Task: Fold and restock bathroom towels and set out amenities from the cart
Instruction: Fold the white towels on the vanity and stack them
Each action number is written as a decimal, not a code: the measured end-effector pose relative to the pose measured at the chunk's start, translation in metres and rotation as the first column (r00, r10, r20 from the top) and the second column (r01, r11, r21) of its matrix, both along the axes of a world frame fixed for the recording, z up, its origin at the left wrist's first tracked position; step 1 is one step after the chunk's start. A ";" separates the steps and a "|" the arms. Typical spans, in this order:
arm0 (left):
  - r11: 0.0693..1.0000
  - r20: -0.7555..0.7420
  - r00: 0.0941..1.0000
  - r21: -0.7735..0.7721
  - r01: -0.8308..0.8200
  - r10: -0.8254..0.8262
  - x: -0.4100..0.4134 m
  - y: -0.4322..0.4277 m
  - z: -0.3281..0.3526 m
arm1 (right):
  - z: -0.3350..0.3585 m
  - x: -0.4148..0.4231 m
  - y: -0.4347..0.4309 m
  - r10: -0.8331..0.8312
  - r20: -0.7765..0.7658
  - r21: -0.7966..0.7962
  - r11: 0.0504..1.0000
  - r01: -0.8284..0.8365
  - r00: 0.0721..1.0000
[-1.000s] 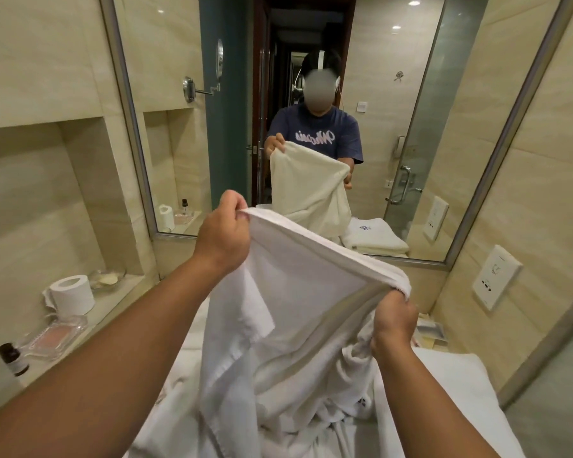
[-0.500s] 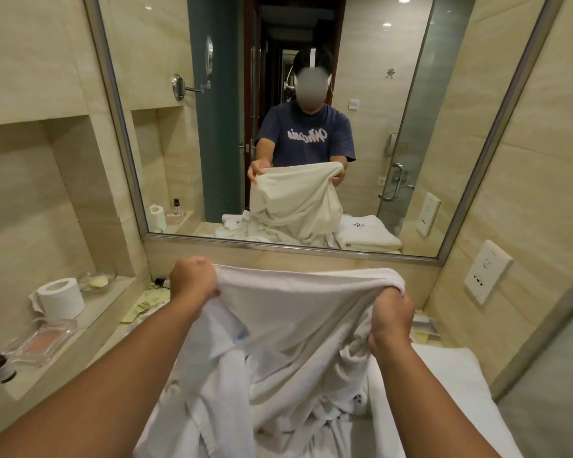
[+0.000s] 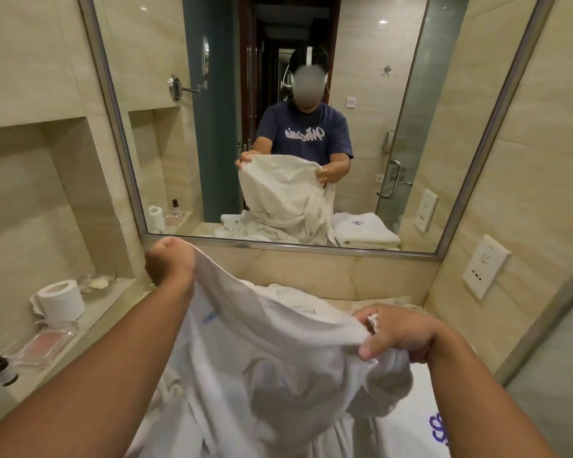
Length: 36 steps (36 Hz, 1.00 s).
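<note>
Right hand [image 3: 401, 335] lowered; towel [image 3: 278, 358] slants up to left hand [image 3: 167, 262], seemingly gripped.

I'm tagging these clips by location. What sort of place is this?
Most likely a hotel bathroom: a large wall mirror, a white toilet-paper roll and small dark amenity bottle in a tiled niche, and a folded white towel with a blue monogram.

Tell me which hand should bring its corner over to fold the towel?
Probably the left hand: it holds the white towel up high, free to swing across; the right hand pinches it low.
</note>
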<state>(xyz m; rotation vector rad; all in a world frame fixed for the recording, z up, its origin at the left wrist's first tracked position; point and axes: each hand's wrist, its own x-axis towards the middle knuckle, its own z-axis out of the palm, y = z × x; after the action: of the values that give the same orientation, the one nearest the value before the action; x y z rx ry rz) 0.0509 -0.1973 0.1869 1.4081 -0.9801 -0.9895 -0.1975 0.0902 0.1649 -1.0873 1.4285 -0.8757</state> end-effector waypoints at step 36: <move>0.548 0.159 0.549 -0.051 0.835 -0.821 -0.055 0.113 -0.053 | 0.004 0.046 -0.078 -0.877 -0.073 -0.319 0.471 0.822 0.475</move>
<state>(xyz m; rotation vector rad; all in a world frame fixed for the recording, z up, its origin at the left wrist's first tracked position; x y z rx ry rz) -0.0039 -0.0842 0.1344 0.8457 -1.8628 -1.5044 -0.1511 0.0117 0.1688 -0.5624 2.1719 -1.7346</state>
